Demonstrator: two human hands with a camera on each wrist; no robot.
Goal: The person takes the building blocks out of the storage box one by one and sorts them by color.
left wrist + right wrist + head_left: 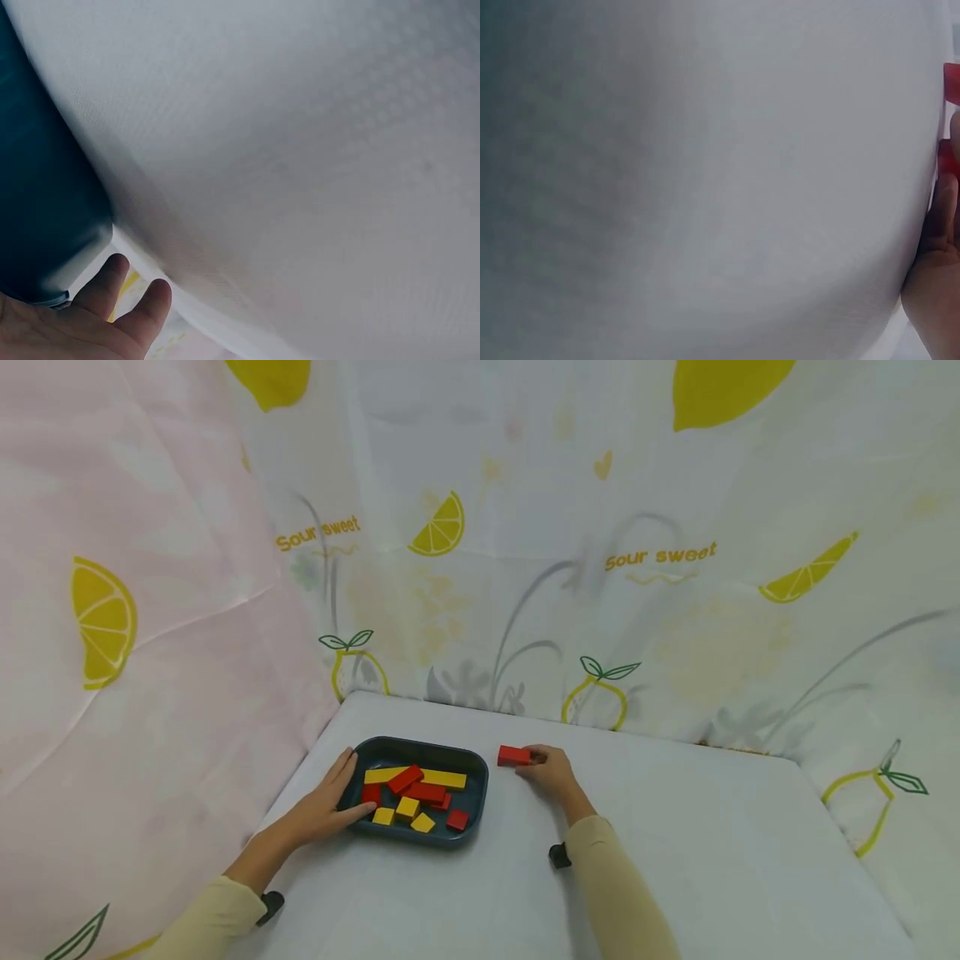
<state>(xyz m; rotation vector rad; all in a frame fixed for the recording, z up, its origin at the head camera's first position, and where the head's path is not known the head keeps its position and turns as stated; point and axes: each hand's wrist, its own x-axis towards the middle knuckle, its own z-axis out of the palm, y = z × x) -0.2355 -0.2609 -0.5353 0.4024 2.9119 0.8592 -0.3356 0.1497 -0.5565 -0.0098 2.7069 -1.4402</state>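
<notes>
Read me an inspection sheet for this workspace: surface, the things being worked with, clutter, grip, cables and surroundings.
Surface: white tabletop.
Job's things: dark blue tray holding red blocks and yellow blocks; a separate red block to its right, whether raised or on the tabletop cannot be told.
Clutter: nothing seen.
Left grip: left hand rests on the tray's left edge.
Right grip: right hand holds the separate red block.
Cables: nothing seen.
Surroundings: lemon-print cloth hanging behind.
</notes>
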